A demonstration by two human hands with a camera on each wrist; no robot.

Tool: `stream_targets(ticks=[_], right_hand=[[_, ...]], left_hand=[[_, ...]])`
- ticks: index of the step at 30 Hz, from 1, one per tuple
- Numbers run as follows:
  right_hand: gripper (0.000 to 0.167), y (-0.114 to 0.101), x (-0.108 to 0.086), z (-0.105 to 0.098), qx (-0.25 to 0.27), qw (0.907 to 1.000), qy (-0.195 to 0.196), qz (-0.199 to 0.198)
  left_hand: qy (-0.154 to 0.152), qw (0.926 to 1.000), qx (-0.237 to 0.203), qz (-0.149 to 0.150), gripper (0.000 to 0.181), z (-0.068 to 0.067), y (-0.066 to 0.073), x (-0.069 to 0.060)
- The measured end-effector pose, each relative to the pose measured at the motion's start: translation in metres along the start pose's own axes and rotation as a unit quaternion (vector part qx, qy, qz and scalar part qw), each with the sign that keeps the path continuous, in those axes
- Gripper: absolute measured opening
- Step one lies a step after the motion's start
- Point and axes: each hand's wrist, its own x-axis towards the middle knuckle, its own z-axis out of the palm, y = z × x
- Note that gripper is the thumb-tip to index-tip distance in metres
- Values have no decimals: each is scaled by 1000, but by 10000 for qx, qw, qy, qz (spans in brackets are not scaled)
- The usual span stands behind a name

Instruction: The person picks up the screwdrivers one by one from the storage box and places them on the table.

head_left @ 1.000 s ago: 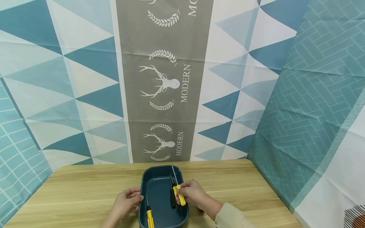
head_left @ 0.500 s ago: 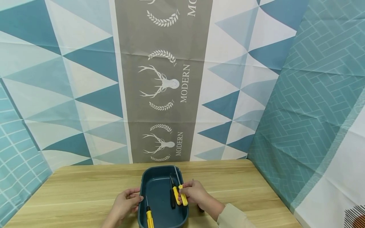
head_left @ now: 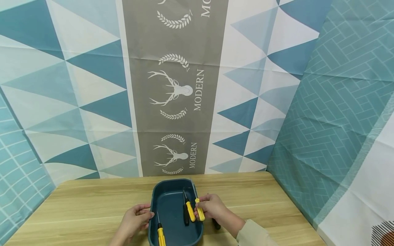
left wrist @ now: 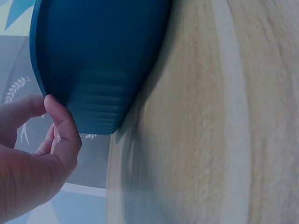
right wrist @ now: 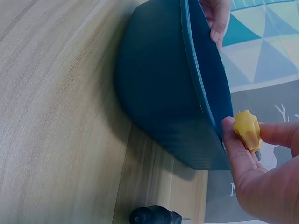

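Observation:
A dark blue plastic bin (head_left: 173, 225) stands on the table. My left hand (head_left: 135, 218) pinches its left rim, thumb and a finger meeting at the edge in the left wrist view. Above the right rim, my right hand (head_left: 212, 206) holds a screwdriver (head_left: 200, 209) by its yellow handle, the shaft pointing away. In the right wrist view the handle's end (right wrist: 246, 128) sits between thumb and fingers. Inside the bin, a yellow-and-black screwdriver (head_left: 190, 212) and a black-handled tool (head_left: 186, 216) lie along the right side. Another yellow-handled screwdriver (head_left: 161, 235) leans at the left.
A black-handled tool with a thin shaft (right wrist: 154, 215) lies on the wooden table (head_left: 101, 205), right of the bin and partly hidden by my right hand in the head view. Patterned cloth (head_left: 172, 102) hangs behind the table, and teal cloth (head_left: 332, 136) at the right.
My right hand has moved slightly right, carrying the yellow-handled screwdriver from over the bin's inside to over its right rim. My left hand stays on the left rim.

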Motion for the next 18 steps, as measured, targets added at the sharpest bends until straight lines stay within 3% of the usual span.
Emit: stream_targets(ticks=[18], right_hand=[[37, -1, -4, -8, -135, 9999, 5, -41]], left_hand=[[-33, 10000, -14, -4, 47, 0, 1, -1]])
